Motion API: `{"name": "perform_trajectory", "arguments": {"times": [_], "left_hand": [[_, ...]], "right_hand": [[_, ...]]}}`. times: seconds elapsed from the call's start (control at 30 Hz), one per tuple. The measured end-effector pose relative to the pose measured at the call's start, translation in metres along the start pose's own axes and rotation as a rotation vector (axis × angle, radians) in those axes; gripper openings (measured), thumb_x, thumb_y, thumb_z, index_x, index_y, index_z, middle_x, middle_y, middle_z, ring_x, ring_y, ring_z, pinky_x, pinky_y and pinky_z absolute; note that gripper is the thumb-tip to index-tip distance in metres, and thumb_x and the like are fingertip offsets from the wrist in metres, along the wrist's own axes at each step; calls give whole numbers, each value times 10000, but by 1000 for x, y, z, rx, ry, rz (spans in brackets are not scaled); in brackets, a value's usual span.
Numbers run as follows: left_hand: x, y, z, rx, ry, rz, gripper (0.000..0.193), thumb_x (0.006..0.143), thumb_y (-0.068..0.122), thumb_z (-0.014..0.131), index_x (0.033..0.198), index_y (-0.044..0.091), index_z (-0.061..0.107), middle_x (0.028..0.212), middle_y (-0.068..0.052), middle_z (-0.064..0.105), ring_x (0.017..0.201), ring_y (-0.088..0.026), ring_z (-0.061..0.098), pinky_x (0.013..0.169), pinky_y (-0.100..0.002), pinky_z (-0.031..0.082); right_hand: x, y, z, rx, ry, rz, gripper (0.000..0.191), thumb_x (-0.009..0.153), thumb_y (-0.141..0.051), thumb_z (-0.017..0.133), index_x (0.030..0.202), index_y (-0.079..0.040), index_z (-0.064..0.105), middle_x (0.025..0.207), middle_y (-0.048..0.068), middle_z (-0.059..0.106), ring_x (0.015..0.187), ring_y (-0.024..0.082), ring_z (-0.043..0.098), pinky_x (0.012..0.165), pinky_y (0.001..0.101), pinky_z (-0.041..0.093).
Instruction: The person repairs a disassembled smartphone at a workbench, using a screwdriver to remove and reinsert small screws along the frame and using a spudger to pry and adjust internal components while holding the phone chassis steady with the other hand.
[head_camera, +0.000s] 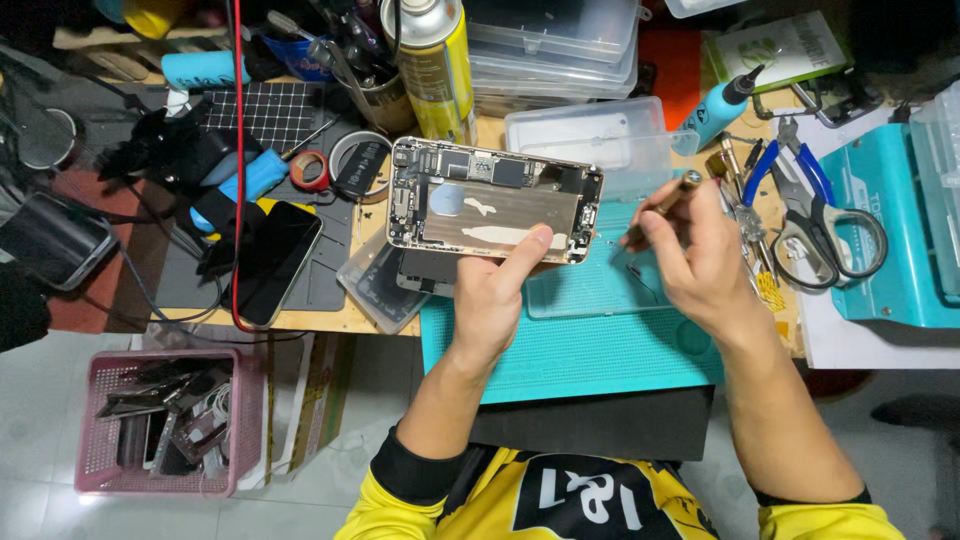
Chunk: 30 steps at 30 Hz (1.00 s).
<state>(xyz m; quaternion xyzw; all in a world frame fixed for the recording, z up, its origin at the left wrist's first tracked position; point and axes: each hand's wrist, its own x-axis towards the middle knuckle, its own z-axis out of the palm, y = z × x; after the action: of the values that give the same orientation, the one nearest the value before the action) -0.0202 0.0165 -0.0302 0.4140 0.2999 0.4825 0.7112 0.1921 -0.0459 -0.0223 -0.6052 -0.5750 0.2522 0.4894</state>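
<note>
Step in hand: repair work on an opened phone housing (495, 200), by my reading somewhere in the screw-and-small-parts stage, since the shell lies bare with its boards and metal plate showing.
Left hand (495, 300): clamped on the near edge of the phone housing, thumb pressed flat on the metal plate, holding it lifted and tilted above the counter.
Right hand (700, 255): fingers closed together round a slim screwdriver (665, 200) with a brass-coloured handle; the tip points down and left toward the teal mat, just right of the housing, not touching it.
Where the housing is: mid-scene, above the far edge of the teal work mat (600, 350), well clear of the clutter on the left.
Next move, as I judge it: a steady hold from the left hand and a fine, well-aimed tip from the right; the parts are tiny, so a slip could scratch a board or lose a screw.
Counter (340, 320): wooden, crowded. A dark phone (275, 260) lies on a grey mat at left, rolls of tape (310, 170) beyond it, a yellow spray can (435, 70) at the far middle, clear plastic boxes (590, 140) behind the housing.
Right side: blue-handled pliers and scissors (810, 215), and a teal machine (900, 230) at the edge.
Room: pale tiled floor; a pink basket (90, 430) of scrap phone parts stands near left, under the counter's edge.
</note>
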Motion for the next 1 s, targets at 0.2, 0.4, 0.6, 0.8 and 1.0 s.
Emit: {"name": "perform_trajectory", "arguments": {"times": [0.2,0.4,0.6,0.8,1.0], "left_hand": [[0,-6,-8,42,35,-63,201,957,108,708,1081,-49,731,1016,-37,726,910,-106,654,821,-269,521],[0,-10,-9,39,-4,-62,174,952,82,696,1058,-47,742,1000,-58,744,903,-125,680,827,-272,533],[1,-12,-8,-7,-39,-45,135,943,48,696,1039,-39,730,998,-61,733,895,-125,670,818,-280,529],[1,-10,-11,198,-217,-55,56,888,28,698,932,-5,688,890,-44,711,819,-116,672,754,-283,537],[7,-5,-6,298,-248,-99,81,879,44,685,939,-9,677,820,-49,703,737,-125,657,673,-287,533]], "right_hand": [[5,1,7,40,-47,126,142,1056,-37,504,1161,12,422,836,126,704,713,183,724,635,295,604],[5,-10,0,-216,10,51,146,1068,-60,510,1152,14,416,955,168,794,568,175,561,578,300,472],[9,-22,7,363,118,-105,89,1115,-62,506,1186,-14,482,1021,33,648,919,79,616,928,268,585],[23,-32,1,232,-18,-36,154,1024,-10,662,1168,25,704,971,-29,601,821,15,495,705,174,384],[26,-31,-2,175,-104,176,126,883,-55,781,990,5,754,662,-80,551,595,-5,433,530,198,299]]}}
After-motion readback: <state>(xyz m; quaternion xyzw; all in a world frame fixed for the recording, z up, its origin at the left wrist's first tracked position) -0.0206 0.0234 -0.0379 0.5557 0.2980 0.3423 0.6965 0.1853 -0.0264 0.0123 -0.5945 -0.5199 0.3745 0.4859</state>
